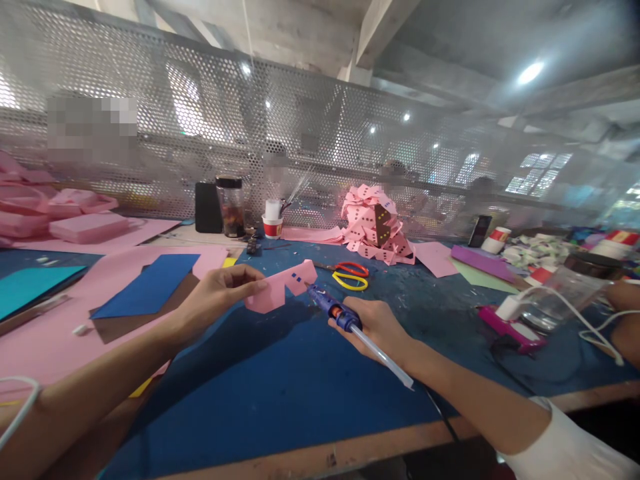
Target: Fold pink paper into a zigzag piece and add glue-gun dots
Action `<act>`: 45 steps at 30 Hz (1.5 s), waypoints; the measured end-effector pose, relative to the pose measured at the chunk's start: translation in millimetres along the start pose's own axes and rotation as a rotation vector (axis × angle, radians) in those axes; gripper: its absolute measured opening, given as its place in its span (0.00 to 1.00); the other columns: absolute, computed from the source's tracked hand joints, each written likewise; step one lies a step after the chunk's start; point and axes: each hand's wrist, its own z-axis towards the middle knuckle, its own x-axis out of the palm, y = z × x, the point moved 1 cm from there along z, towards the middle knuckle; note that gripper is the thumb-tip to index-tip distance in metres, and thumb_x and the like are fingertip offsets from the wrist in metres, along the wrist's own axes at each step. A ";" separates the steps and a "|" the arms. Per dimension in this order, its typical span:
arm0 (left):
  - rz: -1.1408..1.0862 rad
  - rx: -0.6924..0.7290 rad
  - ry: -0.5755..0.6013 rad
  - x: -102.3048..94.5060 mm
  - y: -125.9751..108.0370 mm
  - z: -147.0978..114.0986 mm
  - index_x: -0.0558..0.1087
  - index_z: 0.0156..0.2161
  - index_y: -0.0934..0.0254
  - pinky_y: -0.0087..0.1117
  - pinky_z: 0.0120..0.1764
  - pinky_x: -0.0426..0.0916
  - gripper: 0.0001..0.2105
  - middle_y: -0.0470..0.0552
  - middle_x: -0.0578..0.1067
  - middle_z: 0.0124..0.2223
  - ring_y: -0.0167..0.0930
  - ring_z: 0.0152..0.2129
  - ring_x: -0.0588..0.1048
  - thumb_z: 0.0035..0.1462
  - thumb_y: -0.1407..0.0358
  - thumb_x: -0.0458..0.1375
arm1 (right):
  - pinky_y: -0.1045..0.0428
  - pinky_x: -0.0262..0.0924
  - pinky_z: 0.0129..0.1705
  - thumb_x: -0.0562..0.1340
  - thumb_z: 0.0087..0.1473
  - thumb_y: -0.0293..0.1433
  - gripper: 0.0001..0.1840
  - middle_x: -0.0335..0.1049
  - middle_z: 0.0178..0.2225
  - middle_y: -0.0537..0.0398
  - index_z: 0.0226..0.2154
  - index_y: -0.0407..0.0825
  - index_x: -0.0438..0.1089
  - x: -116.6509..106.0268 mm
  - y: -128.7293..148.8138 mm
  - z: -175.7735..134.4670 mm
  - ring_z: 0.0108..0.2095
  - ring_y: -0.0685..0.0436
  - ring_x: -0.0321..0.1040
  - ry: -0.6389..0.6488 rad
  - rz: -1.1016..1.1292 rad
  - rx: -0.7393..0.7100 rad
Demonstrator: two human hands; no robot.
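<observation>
My left hand (pixel 225 293) pinches the left end of a pink paper cutout (pixel 273 293), which has small dark blue squares on its right part. A blue glue gun (pixel 333 310) is wrapped in my right hand (pixel 375 323), with a long clear glue stick (pixel 383 353) jutting from its back. The gun's nozzle is at the right part of the cutout; whether it touches the paper I cannot tell. Just beyond lie scissors (pixel 350 275) with one red and one yellow handle. Farther back stands a pile of folded pink paper pieces (pixel 367 223) with dark dots.
Blue and brown sheets (pixel 150 287) lie on pink paper at the left. A lidded jar (pixel 231 207) and a paper cup (pixel 273 225) stand near the perforated metal screen (pixel 310 133). To the right are a magenta power strip (pixel 515 330), a clear jar (pixel 565 293) and another person's arm (pixel 625 327).
</observation>
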 end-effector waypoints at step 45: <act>-0.014 0.007 0.008 -2.3 3.2 2.7 0.76 0.35 0.62 0.28 0.33 0.63 0.12 0.45 0.74 0.30 0.28 0.28 0.69 0.53 0.54 0.64 | 0.56 0.46 0.27 0.59 0.59 0.41 0.18 0.56 0.22 0.62 0.24 0.49 0.57 -12.2 10.5 2.9 0.23 0.53 0.53 -0.026 0.244 0.143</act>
